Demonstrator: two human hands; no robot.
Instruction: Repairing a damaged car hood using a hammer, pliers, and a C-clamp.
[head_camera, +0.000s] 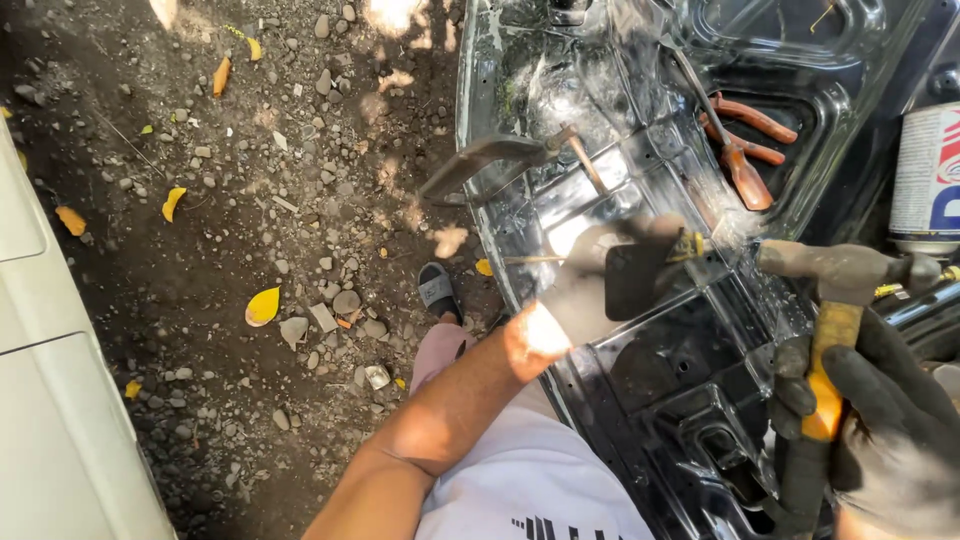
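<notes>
Gripping a hammer by its yellow-and-black handle, right hand in a dark glove, fingers wrapped tight, hammer head level just above the fist. Pinching a thin metal rod or chisel, left hand in a grey glove, closed around it, blurred, resting on the black car panel. Orange-handled pliers lying on the panel beyond both hands. Spray can upright past the right hand. Gravel ground and sandalled foot off to the left hand's outer side.
</notes>
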